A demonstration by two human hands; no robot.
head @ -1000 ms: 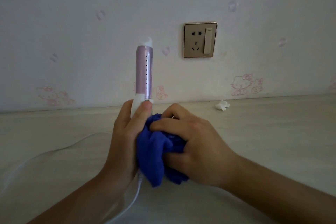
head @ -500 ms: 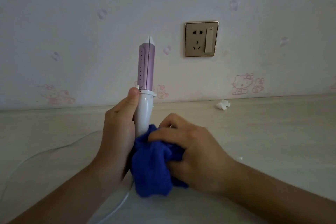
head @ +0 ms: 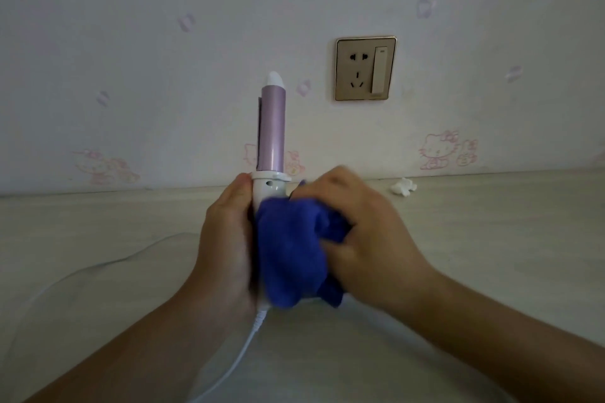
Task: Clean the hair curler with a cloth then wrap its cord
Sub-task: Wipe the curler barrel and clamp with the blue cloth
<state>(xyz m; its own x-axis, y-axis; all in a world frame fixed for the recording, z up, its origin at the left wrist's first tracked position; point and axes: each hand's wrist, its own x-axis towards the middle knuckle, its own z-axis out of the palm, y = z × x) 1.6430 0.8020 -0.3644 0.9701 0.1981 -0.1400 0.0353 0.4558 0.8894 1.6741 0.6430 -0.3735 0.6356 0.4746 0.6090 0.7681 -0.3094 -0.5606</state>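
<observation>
Nearest me, the white cord (head: 258,319) drops out below my L palm and loops off left across the table (head: 491,239). My L hand (head: 226,239) is curled round the white handle of the hair curler (head: 273,127), thumb up by the collar, holding it upright. Just right of those fingers, my R hand (head: 363,232) is bunched round the blue cloth (head: 291,252), pressing it vs. the handle's lower part; R hand is a bit blurred. Above both hands the pink barrel and white tip stand clear of the cloth. Further back, right of my R knuckles, a crumpled white tissue (head: 403,187) lies at the wall's foot. Up the wall, a gold socket w/ switch (head: 366,68).
</observation>
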